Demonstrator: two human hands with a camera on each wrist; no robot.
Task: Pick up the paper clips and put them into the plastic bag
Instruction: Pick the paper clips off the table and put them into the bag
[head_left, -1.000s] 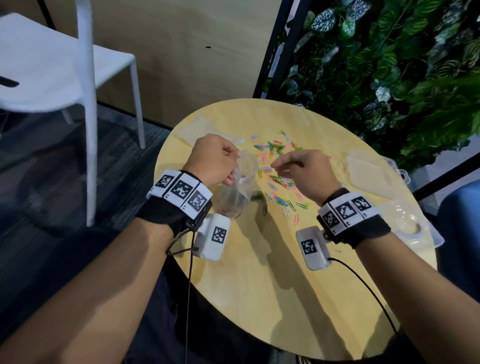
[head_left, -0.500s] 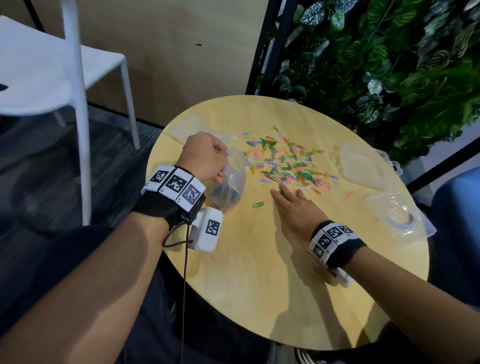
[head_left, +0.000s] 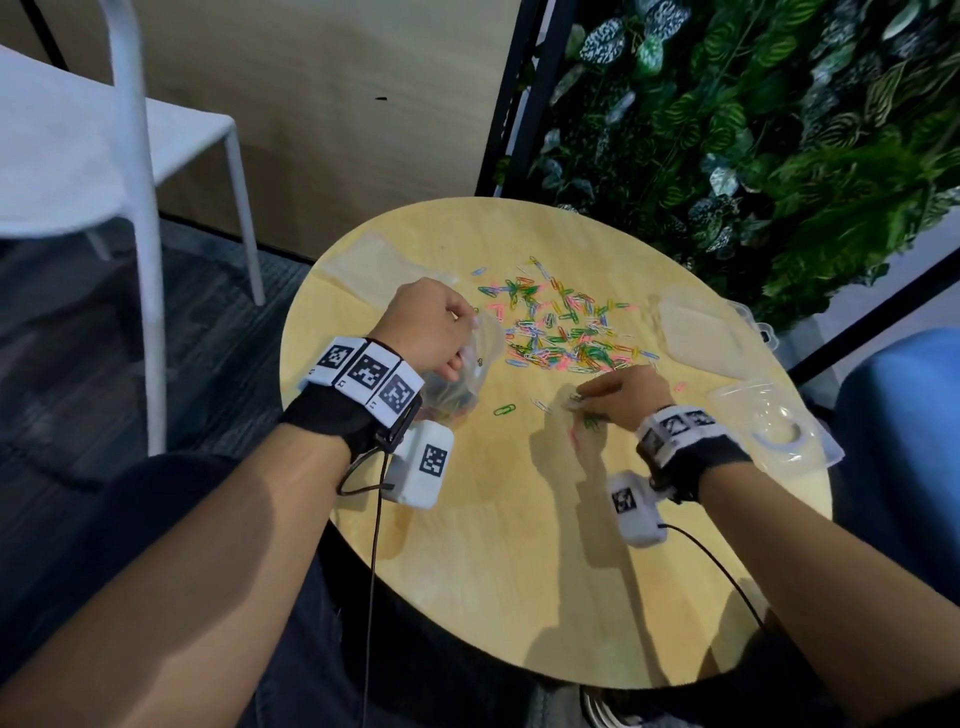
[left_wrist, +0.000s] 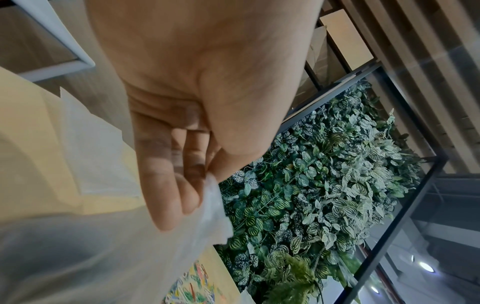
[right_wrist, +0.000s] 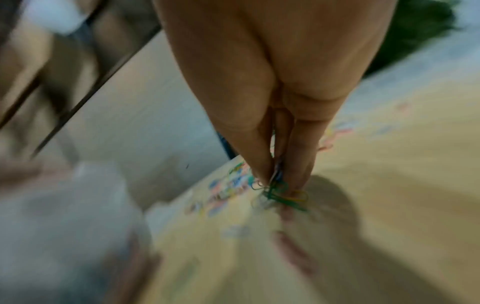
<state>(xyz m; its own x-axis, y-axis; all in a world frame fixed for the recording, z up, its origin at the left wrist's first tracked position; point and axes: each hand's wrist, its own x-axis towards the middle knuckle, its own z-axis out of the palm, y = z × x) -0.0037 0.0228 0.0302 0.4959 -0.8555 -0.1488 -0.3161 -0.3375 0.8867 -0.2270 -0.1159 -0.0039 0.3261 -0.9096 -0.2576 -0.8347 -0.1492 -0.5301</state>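
Several coloured paper clips (head_left: 563, 332) lie scattered across the far half of the round wooden table (head_left: 519, 571). My left hand (head_left: 431, 327) pinches the rim of a clear plastic bag (head_left: 467, 374) that hangs at the table's left side with clips inside; the left wrist view shows thumb and fingers (left_wrist: 166, 185) gripping the bag (left_wrist: 103, 257). My right hand (head_left: 618, 397) pinches a small bunch of green and yellow clips (right_wrist: 283, 195) just above the table, right of the bag. One green clip (head_left: 504, 410) lies alone between the hands.
Spare clear bags lie at the back left (head_left: 363, 260) and right (head_left: 696, 338). A clear plastic box (head_left: 769, 421) sits at the right edge. A white chair (head_left: 104, 156) stands to the left, a plant wall (head_left: 753, 130) behind.
My right hand left the bag mouth, went flat on the table near the pile, and now its fingers have closed on a bunch of clips. My left hand kept holding the bag.
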